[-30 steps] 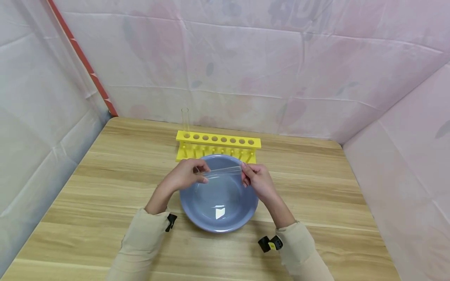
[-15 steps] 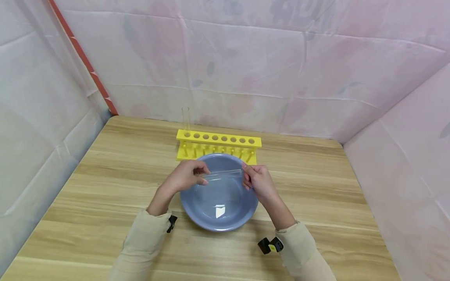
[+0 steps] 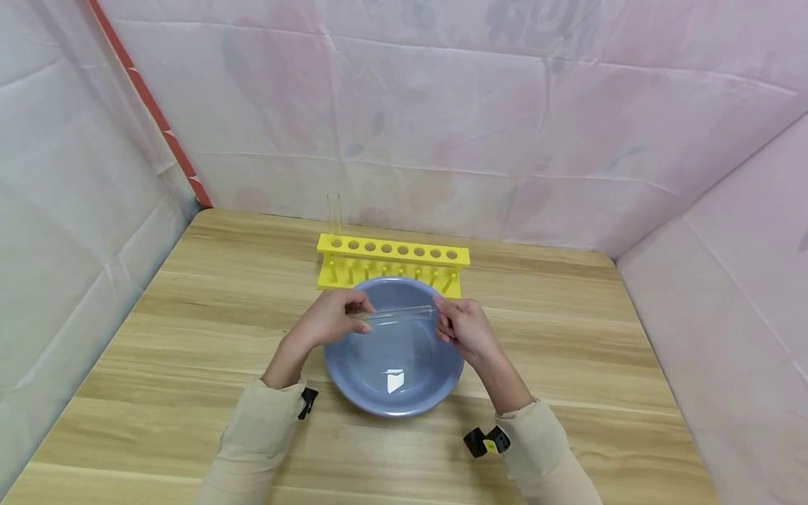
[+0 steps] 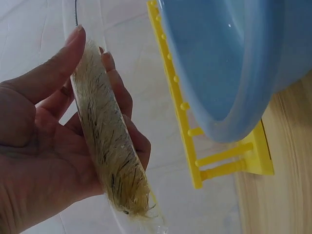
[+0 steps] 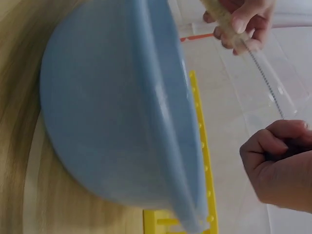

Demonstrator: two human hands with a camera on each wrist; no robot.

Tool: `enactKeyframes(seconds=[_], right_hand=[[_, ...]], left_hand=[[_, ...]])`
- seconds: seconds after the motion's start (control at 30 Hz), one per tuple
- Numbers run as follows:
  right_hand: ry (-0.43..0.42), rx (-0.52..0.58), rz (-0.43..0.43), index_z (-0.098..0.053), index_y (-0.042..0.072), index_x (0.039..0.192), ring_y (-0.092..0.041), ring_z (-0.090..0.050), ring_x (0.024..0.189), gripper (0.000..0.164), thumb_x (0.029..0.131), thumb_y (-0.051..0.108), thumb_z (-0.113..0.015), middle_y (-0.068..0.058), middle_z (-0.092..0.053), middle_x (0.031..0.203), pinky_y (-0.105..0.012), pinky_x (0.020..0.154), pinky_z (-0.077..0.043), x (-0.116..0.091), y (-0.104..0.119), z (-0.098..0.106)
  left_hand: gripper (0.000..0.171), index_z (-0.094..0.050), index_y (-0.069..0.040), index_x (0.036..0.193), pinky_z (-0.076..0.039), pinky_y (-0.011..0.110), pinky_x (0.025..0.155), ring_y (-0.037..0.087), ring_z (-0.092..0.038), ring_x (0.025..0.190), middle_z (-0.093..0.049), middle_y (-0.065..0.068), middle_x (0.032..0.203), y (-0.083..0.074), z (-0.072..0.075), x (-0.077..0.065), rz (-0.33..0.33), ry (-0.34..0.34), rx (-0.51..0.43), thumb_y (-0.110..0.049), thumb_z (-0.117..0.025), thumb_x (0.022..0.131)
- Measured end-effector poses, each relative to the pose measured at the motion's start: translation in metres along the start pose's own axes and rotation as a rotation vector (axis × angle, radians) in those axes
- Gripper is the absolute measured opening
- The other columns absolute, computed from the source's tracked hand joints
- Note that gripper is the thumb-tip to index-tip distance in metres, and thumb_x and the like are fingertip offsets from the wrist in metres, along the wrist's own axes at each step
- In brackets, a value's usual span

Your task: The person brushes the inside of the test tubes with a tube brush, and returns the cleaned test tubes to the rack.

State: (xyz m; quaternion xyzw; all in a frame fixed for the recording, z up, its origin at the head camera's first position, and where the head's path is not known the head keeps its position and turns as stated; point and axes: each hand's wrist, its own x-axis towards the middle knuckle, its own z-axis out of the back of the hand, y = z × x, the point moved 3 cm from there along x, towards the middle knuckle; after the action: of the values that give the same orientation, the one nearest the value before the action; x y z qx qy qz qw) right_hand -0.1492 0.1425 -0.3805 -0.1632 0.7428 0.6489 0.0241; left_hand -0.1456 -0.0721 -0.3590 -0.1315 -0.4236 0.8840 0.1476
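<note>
My left hand [image 3: 328, 315] grips a clear glass test tube [image 3: 400, 313], which lies nearly level above the blue basin [image 3: 391, 412]. Inside the tube is a test tube brush [image 4: 109, 131] with pale bristles, seen in the left wrist view between my thumb and fingers. The brush's thin twisted-wire handle [image 5: 265, 78] runs out past the tube's mouth. Curled fingers of my right hand [image 3: 467, 326] pinch the end of that wire, at the basin's right side in the head view. Part of the handle is hidden inside this fist.
Behind the basin stands a yellow test tube rack [image 3: 391, 251] with a row of holes. Another glass test tube [image 3: 334, 214] stands upright in its leftmost hole. The wooden table [image 3: 555, 337] is bounded by fabric-covered walls [image 3: 442, 126] at back and sides.
The tube's right end and my right hand have dropped slightly in the head view. My left hand stays almost in place and both grips are kept.
</note>
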Motion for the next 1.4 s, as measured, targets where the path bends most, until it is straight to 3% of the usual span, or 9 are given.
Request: enactKeyframes(seconds=[0.23,0.47,0.63,0.87,1.0,1.23,1.4], right_hand=[[-0.024,-0.191,0.089,-0.039,0.0,0.054,-0.015,-0.037,0.045,0.045,0.097,0.01,-0.045,-0.005,-0.036,0.049,-0.025,0.047,-0.033,-0.001,-0.001,0.006],[-0.008,-0.235,0.166,-0.036,-0.011,0.057,-0.016,-0.038,0.045,0.046,0.096,0.009,-0.046,-0.006,-0.038,0.048,-0.027,0.047,-0.034,-0.004,0.003,0.007],[-0.013,-0.16,0.108,-0.037,-0.001,0.052,-0.016,-0.035,0.043,0.045,0.096,0.006,-0.044,-0.003,-0.033,0.046,-0.024,0.046,-0.032,-0.004,0.004,0.005],[0.006,0.075,-0.065,-0.035,0.006,0.049,-0.009,-0.029,0.039,0.047,0.095,0.001,-0.038,0.004,-0.026,0.044,-0.021,0.045,-0.026,-0.002,0.004,0.008],[0.015,0.115,-0.088,-0.036,0.007,0.049,-0.009,-0.029,0.038,0.048,0.096,0.002,-0.038,0.004,-0.026,0.044,-0.021,0.046,-0.027,-0.003,0.005,0.019],[0.05,-0.055,0.058,-0.038,0.004,0.052,-0.013,-0.035,0.045,0.045,0.097,0.005,-0.041,-0.002,-0.034,0.048,-0.023,0.049,-0.034,-0.006,0.005,0.031],[0.02,-0.207,0.167,-0.041,-0.002,0.056,-0.017,-0.043,0.048,0.042,0.097,0.011,-0.045,-0.004,-0.04,0.051,-0.025,0.05,-0.039,-0.005,0.005,0.038]], left_hand=[[0.016,-0.065,-0.001,0.089,-0.045,0.031,0.072,0.017,-0.053,0.079,-0.059,0.002,0.082,0.004,0.001,0.0,-0.039,0.047,-0.055,-0.003,-0.072,0.075],[0.015,-0.065,-0.002,0.087,-0.044,0.03,0.073,0.016,-0.052,0.079,-0.059,0.002,0.082,0.004,0.004,0.0,-0.048,0.053,-0.052,-0.004,-0.073,0.075],[0.015,-0.065,-0.004,0.088,-0.045,0.031,0.072,0.017,-0.053,0.079,-0.06,0.002,0.083,0.002,0.005,0.0,-0.036,0.034,-0.013,-0.004,-0.073,0.075],[0.016,-0.064,-0.006,0.088,-0.046,0.033,0.074,0.018,-0.054,0.081,-0.06,0.002,0.084,0.002,0.005,-0.002,-0.001,0.001,0.056,-0.005,-0.073,0.075],[0.016,-0.064,-0.007,0.085,-0.046,0.034,0.072,0.019,-0.054,0.08,-0.06,0.002,0.082,0.011,0.01,-0.007,-0.008,-0.026,0.066,-0.006,-0.074,0.073],[0.017,-0.064,-0.005,0.085,-0.044,0.032,0.071,0.018,-0.053,0.08,-0.059,0.002,0.082,0.022,0.015,-0.011,-0.059,0.011,0.016,-0.005,-0.075,0.073],[0.014,-0.064,-0.004,0.087,-0.044,0.033,0.072,0.019,-0.052,0.082,-0.058,0.003,0.084,0.025,0.018,-0.012,-0.064,0.064,-0.038,-0.004,-0.072,0.075]])
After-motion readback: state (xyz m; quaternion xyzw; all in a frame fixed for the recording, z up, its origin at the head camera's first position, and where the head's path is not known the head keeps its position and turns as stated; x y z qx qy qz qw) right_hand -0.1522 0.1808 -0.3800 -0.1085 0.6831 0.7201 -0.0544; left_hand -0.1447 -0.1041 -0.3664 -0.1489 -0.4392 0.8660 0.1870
